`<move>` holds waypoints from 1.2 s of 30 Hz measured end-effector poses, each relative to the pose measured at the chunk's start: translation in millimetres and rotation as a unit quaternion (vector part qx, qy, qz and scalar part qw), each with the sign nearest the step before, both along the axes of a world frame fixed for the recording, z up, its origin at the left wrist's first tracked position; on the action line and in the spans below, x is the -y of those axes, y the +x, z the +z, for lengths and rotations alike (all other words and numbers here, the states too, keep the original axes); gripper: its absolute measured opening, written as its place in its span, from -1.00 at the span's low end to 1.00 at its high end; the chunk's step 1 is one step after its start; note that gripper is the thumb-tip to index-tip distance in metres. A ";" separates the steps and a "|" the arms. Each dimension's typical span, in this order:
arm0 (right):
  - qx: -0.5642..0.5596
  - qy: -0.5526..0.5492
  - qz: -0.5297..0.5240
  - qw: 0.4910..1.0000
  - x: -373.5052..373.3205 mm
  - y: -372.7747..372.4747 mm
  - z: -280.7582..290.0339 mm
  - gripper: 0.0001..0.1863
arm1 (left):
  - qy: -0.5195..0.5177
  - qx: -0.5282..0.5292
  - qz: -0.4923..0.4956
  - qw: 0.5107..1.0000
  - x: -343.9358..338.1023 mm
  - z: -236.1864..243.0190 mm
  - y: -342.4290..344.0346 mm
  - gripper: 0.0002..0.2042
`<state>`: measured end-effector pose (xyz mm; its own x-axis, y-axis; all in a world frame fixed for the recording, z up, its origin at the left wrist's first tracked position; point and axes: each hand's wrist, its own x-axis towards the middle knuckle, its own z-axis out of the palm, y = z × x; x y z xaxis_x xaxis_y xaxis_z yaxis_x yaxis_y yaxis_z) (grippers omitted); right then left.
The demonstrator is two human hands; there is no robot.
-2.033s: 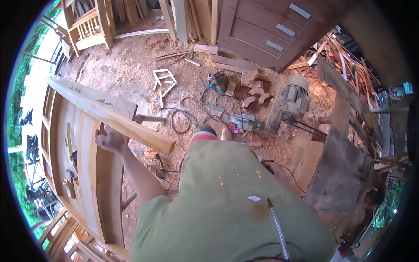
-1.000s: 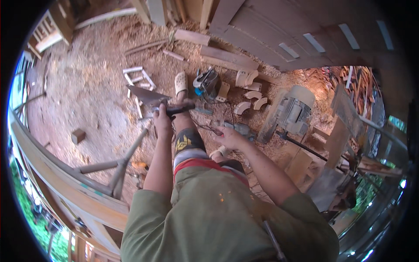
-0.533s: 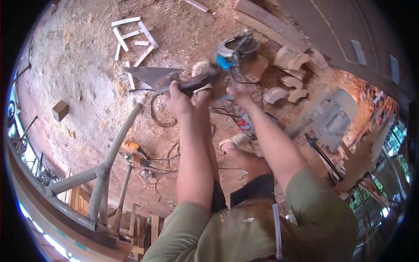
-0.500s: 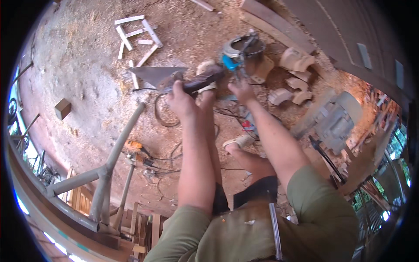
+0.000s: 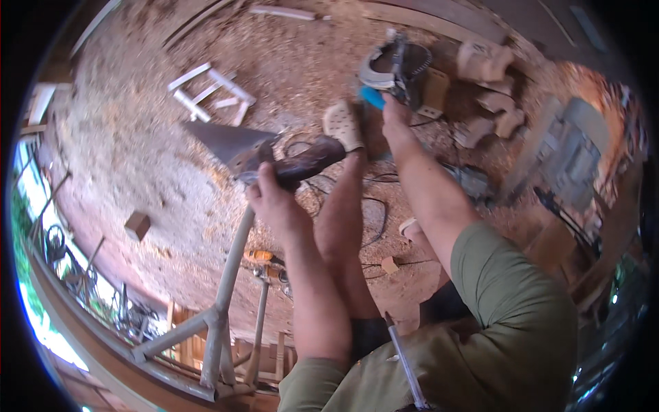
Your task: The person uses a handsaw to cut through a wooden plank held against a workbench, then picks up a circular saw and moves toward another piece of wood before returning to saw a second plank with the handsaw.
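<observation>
My left hand (image 5: 278, 204) is closed around a hand saw with a dark handle (image 5: 312, 156) and a broad, tapering steel blade (image 5: 226, 143), held over the floor beside my lower leg. My right hand (image 5: 396, 120) reaches up to a power saw (image 5: 372, 96) with a teal handle and round guard, standing on the shavings. Its fingers appear closed on that handle, slightly blurred. A pale clog (image 5: 340, 125) on my foot lies between the two saws. A pen (image 5: 405, 364) sticks up at my shirt front.
A tubular metal frame (image 5: 233, 257) edges the left side, near an orange power tool (image 5: 261, 255) and cords. A wooden block (image 5: 137, 225) and white slats (image 5: 189, 77) lie on the floor (image 5: 117, 158). Curved wooden pieces (image 5: 484, 58) and a motor (image 5: 576, 158) are at the right.
My left hand left the plank on the bench and now carries the hand saw. My right hand moved forward and up to the teal-handled saw during the last half second. The view tilted down.
</observation>
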<state>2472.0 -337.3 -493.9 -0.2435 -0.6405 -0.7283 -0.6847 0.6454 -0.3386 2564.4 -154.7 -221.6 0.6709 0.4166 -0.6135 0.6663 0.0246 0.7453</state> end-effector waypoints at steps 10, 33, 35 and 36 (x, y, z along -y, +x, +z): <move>0.158 0.088 -0.058 0.982 66.0 -187.4 240.7 -0.52 | 0.136 -0.050 -0.224 0.964 -30.1 -43.5 -82.4 -0.48; 0.043 0.109 -0.273 0.955 27.8 -850.0 180.5 -0.57 | -0.014 -0.121 -0.438 0.890 28.7 31.9 -252.4 -0.60; 0.007 0.116 -0.249 0.961 34.5 -886.7 148.2 -0.56 | 0.020 -0.113 -0.455 0.883 27.9 41.5 -247.5 -0.61; 0.008 0.107 -0.271 0.957 44.4 -878.6 142.0 -0.62 | 0.060 -0.102 -0.454 0.883 18.1 48.9 -243.9 -0.60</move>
<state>1593.4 -381.7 -351.9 -0.4856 -0.2595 -0.8348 -0.2264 0.9597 -0.1666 2320.5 -172.8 -172.8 0.6431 -0.1653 -0.7477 0.4911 -0.6601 0.5684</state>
